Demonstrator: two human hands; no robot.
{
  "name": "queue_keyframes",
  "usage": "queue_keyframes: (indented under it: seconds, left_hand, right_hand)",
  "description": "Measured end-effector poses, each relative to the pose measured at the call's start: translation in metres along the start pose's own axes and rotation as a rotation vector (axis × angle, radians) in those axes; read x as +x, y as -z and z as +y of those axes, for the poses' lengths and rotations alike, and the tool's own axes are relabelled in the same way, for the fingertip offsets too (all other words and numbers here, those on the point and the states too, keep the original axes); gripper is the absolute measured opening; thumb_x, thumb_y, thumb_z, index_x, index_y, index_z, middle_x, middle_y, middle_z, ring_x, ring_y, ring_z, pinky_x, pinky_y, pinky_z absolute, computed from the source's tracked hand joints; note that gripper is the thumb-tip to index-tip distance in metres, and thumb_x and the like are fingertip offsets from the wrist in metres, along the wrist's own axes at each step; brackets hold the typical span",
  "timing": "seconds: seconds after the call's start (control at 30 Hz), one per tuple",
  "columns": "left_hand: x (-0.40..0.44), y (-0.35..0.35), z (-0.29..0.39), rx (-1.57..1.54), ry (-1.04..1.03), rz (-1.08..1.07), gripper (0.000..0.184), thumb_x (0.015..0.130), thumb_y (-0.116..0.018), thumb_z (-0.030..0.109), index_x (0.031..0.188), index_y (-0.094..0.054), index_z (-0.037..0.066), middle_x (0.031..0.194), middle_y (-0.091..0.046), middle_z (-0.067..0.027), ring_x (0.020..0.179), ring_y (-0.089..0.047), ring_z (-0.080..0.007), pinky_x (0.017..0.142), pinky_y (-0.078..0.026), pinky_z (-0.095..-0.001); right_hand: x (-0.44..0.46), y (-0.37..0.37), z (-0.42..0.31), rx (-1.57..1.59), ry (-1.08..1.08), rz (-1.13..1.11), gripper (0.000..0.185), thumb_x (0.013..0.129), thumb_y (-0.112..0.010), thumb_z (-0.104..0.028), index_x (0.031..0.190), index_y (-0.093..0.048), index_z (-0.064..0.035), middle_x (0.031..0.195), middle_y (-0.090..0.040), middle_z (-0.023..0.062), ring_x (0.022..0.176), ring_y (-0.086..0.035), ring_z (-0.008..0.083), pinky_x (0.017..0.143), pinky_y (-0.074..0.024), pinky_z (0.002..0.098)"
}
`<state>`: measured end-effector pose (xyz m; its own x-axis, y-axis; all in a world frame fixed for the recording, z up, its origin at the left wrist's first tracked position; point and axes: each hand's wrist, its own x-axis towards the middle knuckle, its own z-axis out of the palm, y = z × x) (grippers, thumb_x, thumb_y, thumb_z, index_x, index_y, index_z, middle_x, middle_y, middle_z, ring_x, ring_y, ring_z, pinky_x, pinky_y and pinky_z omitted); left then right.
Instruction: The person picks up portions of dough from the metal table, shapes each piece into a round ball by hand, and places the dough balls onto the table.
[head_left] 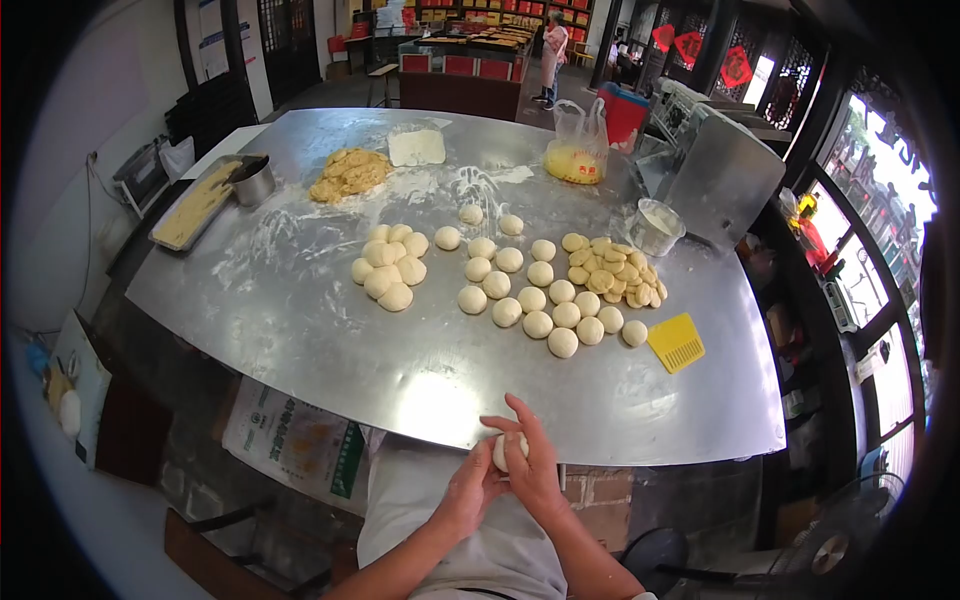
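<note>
Between my two hands, just off the front edge of the metal table (330, 370), is a pale dough ball (508, 455). My left hand (472, 487) cups it from the left and below. My right hand (533, 462) closes over it from the right, with the index finger raised. Part of the ball is hidden by the fingers. Many round dough balls (537, 324) lie on the table ahead, and a tight cluster of dough balls (385, 262) sits to their left. Flat yellowish dough pieces (612, 270) are heaped on the right.
A yellow scraper (676, 343) lies right of the dough balls. Farther back are a lump of yellow-brown dough (350, 175), a white slab (417, 147), a plastic bag with yellow contents (577, 160), a metal bowl (655, 228) and a tray (205, 203). A person (554, 60) stands in the background.
</note>
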<state>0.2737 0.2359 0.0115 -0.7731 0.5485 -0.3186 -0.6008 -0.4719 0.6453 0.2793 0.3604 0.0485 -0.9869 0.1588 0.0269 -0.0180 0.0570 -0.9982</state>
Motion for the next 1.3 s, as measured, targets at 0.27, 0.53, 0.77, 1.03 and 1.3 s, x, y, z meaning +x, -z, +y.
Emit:
queue_keyframes:
  seconds: [0.27, 0.53, 0.77, 1.03, 1.3]
  left_hand:
    - [0.009, 0.033, -0.014, -0.023, 0.043, -0.119, 0.052, 0.116, -0.035, 0.049, 0.150, -0.044, 0.011, 0.139, -0.057, -0.0049, 0.123, -0.059, -0.0185, 0.104, -0.050, -0.0395]
    - [0.013, 0.006, -0.002, -0.244, -0.033, -0.065, 0.047, 0.118, -0.033, 0.036, 0.153, -0.045, 0.007, 0.148, -0.056, -0.0091, 0.137, -0.055, -0.0214, 0.119, -0.041, -0.0458]
    - [0.011, 0.003, 0.012, -0.404, 0.032, 0.005, 0.047, 0.116, -0.040, 0.036, 0.148, -0.051, 0.003, 0.144, -0.058, -0.0131, 0.136, -0.055, -0.0264, 0.118, -0.042, -0.0455]
    - [0.028, 0.007, 0.043, 0.084, -0.259, 0.182, 0.043, 0.107, -0.057, 0.010, 0.148, -0.050, -0.001, 0.150, -0.053, -0.0159, 0.139, -0.053, -0.0286, 0.114, -0.048, -0.0433]
    - [0.061, 0.050, 0.057, 1.456, -0.981, 0.270, 0.048, 0.094, -0.062, -0.004, 0.142, -0.060, -0.001, 0.148, -0.054, -0.0226, 0.144, -0.049, -0.0390, 0.118, -0.041, -0.0431]
  right_hand:
    - [0.008, 0.023, -0.013, -0.270, -0.011, -0.288, 0.053, 0.107, -0.061, -0.022, 0.156, -0.048, -0.0037, 0.149, -0.061, 0.0173, 0.136, -0.060, 0.0275, 0.126, -0.0288, 0.0487]
    - [0.008, 0.016, 0.025, -0.369, 0.205, -0.196, 0.058, 0.105, -0.067, -0.029, 0.153, -0.050, -0.0014, 0.152, -0.054, 0.0235, 0.129, -0.060, 0.0345, 0.119, -0.0382, 0.0490]
    - [0.014, 0.024, 0.027, -0.725, 0.493, -0.210, 0.058, 0.102, -0.069, -0.022, 0.154, -0.050, -0.0047, 0.151, -0.055, 0.0233, 0.138, -0.052, 0.0386, 0.118, -0.0378, 0.0460]
    - [0.016, 0.030, 0.030, -0.092, 0.230, 0.129, 0.048, 0.104, -0.066, -0.015, 0.149, -0.054, -0.0035, 0.141, -0.062, 0.0193, 0.137, -0.055, 0.0323, 0.114, -0.0423, 0.0405]
    - [0.034, 0.071, 0.068, -0.670, 0.358, 0.134, 0.036, 0.089, -0.071, 0.003, 0.124, -0.065, -0.0005, 0.127, -0.069, 0.0178, 0.120, -0.062, 0.0399, 0.105, -0.0495, 0.0467]
